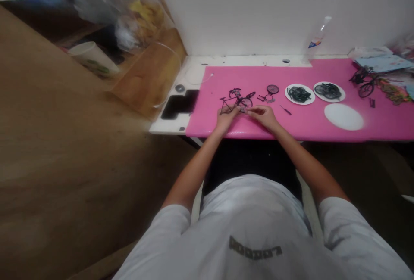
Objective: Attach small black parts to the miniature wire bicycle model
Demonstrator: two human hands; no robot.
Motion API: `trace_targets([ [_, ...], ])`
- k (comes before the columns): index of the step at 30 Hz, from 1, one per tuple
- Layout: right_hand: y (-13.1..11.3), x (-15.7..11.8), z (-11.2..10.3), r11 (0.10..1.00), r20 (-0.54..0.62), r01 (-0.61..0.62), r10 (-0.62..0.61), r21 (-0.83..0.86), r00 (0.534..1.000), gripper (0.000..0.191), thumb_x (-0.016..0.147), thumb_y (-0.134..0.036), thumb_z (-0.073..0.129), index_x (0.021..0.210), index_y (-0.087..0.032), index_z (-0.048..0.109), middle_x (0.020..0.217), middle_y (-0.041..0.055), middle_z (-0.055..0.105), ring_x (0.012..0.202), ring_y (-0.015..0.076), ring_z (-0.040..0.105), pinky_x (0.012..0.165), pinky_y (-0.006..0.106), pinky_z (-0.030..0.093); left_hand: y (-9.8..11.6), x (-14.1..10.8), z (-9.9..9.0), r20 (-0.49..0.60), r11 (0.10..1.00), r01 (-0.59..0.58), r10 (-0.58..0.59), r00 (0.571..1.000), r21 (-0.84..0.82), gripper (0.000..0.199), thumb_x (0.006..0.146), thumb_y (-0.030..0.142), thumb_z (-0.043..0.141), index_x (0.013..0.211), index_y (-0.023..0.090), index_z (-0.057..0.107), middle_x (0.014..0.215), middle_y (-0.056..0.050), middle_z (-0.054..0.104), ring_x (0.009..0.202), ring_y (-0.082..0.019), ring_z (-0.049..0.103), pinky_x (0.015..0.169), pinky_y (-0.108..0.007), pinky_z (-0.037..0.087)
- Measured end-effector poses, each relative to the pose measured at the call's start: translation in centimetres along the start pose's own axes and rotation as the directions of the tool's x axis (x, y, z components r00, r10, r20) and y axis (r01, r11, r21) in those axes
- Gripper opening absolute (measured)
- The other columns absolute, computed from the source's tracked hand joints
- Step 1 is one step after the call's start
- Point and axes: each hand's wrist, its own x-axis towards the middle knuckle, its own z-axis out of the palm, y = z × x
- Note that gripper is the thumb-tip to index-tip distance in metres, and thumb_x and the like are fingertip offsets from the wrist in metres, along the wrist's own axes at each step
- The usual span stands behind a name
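Note:
A small black model bicycle, partly built, is at the near edge of the pink mat. My left hand is closed on the lower part of it, near its wheel. From the right, my right hand reaches to the same spot with thumb and forefinger pinched together. Whatever lies between those fingertips is too small to make out. Just beyond my right hand are a loose wheel and small black parts. A small screwdriver lies to the right of them.
Two white plates hold dark small parts; a bare white plate is nearer. Another model bicycle stands far right by papers. A plastic bottle is by the wall. Dark phones lie left of the mat.

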Motion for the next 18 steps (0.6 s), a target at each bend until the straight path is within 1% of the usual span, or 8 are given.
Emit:
trace_targets([
  [5,0.0,0.0,0.0,1.000,0.008,0.007,-0.007,-0.022,1.000,0.041,0.077,-0.057,0.098,0.102,-0.025,0.089,0.112,0.0092,0.086,0.107,0.0291,0.081,0.109,0.051,0.063,0.3,-0.1,0.1,0.022,1.000,-0.002,0.002,1.000,-0.018,0.034,0.082,0.048,0.093,0.097,0.019,0.086,0.100,-0.009,0.087,0.094,-0.022,0.083,0.101,-0.038,0.066],
  [8,0.0,0.1,0.0,0.999,-0.010,0.021,-0.021,-0.029,1.000,0.042,0.078,-0.057,0.097,0.102,-0.024,0.088,0.111,0.0089,0.086,0.105,0.0274,0.080,0.105,0.048,0.064,0.8,-0.3,0.3,0.027,1.000,-0.003,0.003,1.000,-0.014,0.035,0.081,0.048,0.095,0.096,0.018,0.086,0.100,-0.010,0.087,0.096,-0.024,0.084,0.103,-0.040,0.065],
  [9,0.0,0.2,-0.1,1.000,-0.023,0.021,-0.022,-0.022,1.000,0.043,0.078,-0.058,0.097,0.102,-0.024,0.087,0.110,0.0089,0.086,0.102,0.0264,0.080,0.101,0.046,0.065,0.9,-0.3,0.4,0.032,1.000,-0.001,0.001,0.999,-0.008,0.036,0.080,0.049,0.095,0.097,0.018,0.086,0.101,-0.010,0.087,0.097,-0.025,0.084,0.104,-0.041,0.065],
  [11,0.1,0.3,-0.2,1.000,-0.052,0.003,-0.003,-0.001,0.999,0.047,0.076,-0.060,0.096,0.103,-0.022,0.086,0.108,0.0093,0.086,0.092,0.0237,0.079,0.088,0.041,0.067,1.1,-0.4,0.4,0.050,1.000,0.004,-0.004,0.999,0.004,0.038,0.080,0.049,0.095,0.099,0.018,0.086,0.104,-0.011,0.087,0.101,-0.026,0.084,0.107,-0.043,0.065],
  [13,0.2,0.4,-0.2,1.000,-0.070,-0.027,0.028,0.013,0.997,0.052,0.073,-0.063,0.097,0.103,-0.021,0.084,0.106,0.0099,0.086,0.082,0.0208,0.075,0.074,0.036,0.064,1.3,-0.4,0.5,0.070,1.000,0.015,-0.016,0.997,0.006,0.039,0.079,0.048,0.095,0.101,0.017,0.086,0.105,-0.012,0.087,0.103,-0.027,0.084,0.108,-0.044,0.064],
  [14,0.2,0.4,-0.3,0.999,-0.072,-0.037,0.038,0.015,0.997,0.054,0.073,-0.063,0.097,0.102,-0.021,0.083,0.106,0.0100,0.086,0.079,0.0197,0.074,0.070,0.034,0.063,1.4,-0.5,0.5,0.074,1.000,0.025,-0.025,0.997,0.004,0.040,0.079,0.048,0.096,0.102,0.016,0.086,0.106,-0.012,0.087,0.102,-0.028,0.084,0.109,-0.045,0.064],
  [18,0.2,0.4,-0.2,0.999,-0.058,-0.033,0.034,0.022,0.998,0.052,0.073,-0.062,0.096,0.101,-0.021,0.082,0.101,0.0086,0.085,0.077,0.0179,0.072,0.070,0.033,0.062,1.7,-0.6,0.6,0.067,0.998,0.067,-0.066,0.996,-0.010,0.041,0.071,0.039,0.102,0.101,0.016,0.085,0.105,-0.013,0.086,0.104,-0.030,0.083,0.111,-0.050,0.064],
])
